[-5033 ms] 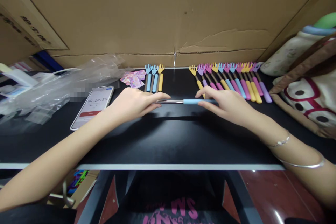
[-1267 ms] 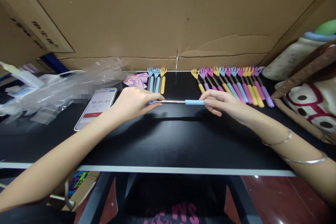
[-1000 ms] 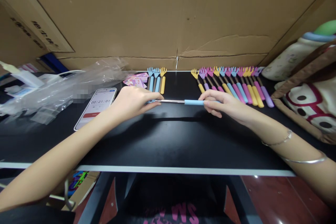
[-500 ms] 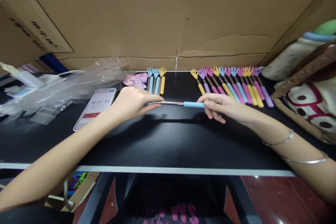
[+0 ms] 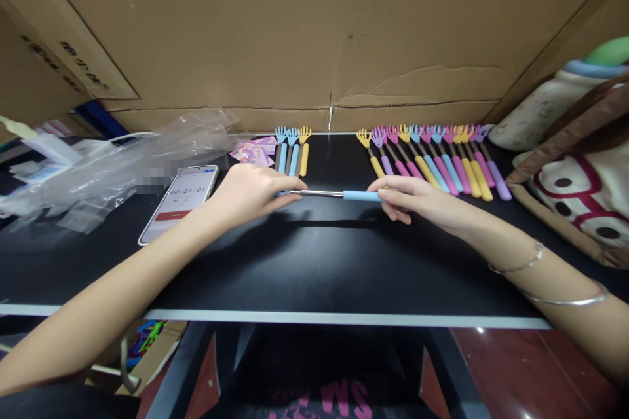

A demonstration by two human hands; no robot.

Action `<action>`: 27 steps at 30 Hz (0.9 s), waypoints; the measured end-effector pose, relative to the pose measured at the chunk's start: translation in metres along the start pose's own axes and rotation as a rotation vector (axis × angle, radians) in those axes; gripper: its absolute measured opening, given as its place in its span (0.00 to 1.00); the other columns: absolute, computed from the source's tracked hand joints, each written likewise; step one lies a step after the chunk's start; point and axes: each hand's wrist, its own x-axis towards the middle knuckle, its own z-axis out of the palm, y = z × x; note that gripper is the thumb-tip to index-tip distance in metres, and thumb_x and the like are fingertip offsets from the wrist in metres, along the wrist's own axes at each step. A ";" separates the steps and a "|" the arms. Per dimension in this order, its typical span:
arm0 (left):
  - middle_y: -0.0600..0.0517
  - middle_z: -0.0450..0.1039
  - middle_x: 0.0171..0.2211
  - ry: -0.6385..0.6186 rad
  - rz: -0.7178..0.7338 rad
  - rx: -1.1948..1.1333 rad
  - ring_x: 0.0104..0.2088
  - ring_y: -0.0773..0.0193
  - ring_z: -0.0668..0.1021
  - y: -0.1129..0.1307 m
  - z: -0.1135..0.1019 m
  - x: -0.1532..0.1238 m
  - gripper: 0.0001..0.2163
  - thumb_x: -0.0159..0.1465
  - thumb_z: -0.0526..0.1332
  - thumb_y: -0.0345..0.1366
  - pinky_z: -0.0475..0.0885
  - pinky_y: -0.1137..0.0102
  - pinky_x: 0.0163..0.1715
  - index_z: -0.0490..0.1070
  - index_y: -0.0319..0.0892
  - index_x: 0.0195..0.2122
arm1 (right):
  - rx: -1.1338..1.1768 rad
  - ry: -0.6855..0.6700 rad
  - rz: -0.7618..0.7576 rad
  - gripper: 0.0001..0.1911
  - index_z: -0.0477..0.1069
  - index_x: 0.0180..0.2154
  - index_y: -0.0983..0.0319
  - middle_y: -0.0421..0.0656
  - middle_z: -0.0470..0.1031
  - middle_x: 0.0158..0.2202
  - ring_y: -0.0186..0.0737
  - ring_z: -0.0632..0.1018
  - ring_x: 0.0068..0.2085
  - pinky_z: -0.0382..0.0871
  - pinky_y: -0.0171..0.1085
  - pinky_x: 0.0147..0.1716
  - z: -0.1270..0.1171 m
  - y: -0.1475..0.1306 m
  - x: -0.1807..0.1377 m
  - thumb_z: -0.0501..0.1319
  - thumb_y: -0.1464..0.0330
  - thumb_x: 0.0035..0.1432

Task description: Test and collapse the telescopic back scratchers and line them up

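Note:
A blue-handled back scratcher (image 5: 361, 196) is held level above the black table (image 5: 314, 275), its metal rod showing in the middle. My left hand (image 5: 260, 191) pinches its left end, and the claw there is mostly hidden by the fingers. At the other end, my right hand (image 5: 413, 200) grips the blue handle between thumb and fingers. Behind my left hand lie two blue back scratchers (image 5: 293, 157) and a yellow one (image 5: 304, 150). Beyond my right hand is a row of several back scratchers (image 5: 445, 163) in yellow, purple, pink and blue.
A phone (image 5: 179, 203) showing a timer lies left of my left hand. Around it are clear plastic bags (image 5: 122, 163) and pink printed packets (image 5: 253, 150). A bag (image 5: 580, 196) and a bottle (image 5: 545, 105) stand at the right. Cardboard (image 5: 314, 33) walls the back.
My right hand has shifted very slightly left, its lower fingers curling in a little. My left hand and the back scratcher look nearly unmoved.

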 end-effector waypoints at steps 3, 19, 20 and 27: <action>0.54 0.82 0.35 -0.033 -0.002 -0.007 0.32 0.63 0.81 0.001 0.000 0.001 0.14 0.68 0.53 0.45 0.60 0.74 0.26 0.77 0.49 0.41 | 0.001 0.006 0.015 0.20 0.69 0.39 0.64 0.36 0.68 0.20 0.28 0.64 0.19 0.55 0.33 0.19 0.000 0.001 0.000 0.60 0.52 0.58; 0.55 0.79 0.27 -0.219 -0.091 -0.225 0.27 0.65 0.78 0.003 -0.003 0.004 0.17 0.68 0.51 0.50 0.62 0.75 0.28 0.76 0.50 0.44 | -0.086 0.099 -0.054 0.17 0.71 0.40 0.63 0.36 0.69 0.19 0.27 0.64 0.18 0.55 0.32 0.18 0.000 -0.006 -0.002 0.63 0.57 0.57; 0.56 0.78 0.26 -0.226 -0.092 -0.232 0.27 0.65 0.78 0.003 -0.002 0.004 0.17 0.68 0.51 0.50 0.62 0.75 0.28 0.76 0.50 0.44 | -0.106 0.106 -0.058 0.17 0.72 0.40 0.63 0.36 0.69 0.19 0.28 0.64 0.19 0.56 0.32 0.19 -0.001 -0.006 -0.002 0.63 0.57 0.57; 0.56 0.78 0.26 -0.244 -0.077 -0.215 0.27 0.64 0.78 0.006 -0.002 0.003 0.14 0.67 0.54 0.48 0.61 0.75 0.28 0.75 0.50 0.45 | -0.197 0.125 -0.098 0.16 0.72 0.40 0.63 0.38 0.72 0.21 0.29 0.65 0.20 0.59 0.33 0.21 -0.002 -0.008 -0.002 0.61 0.58 0.57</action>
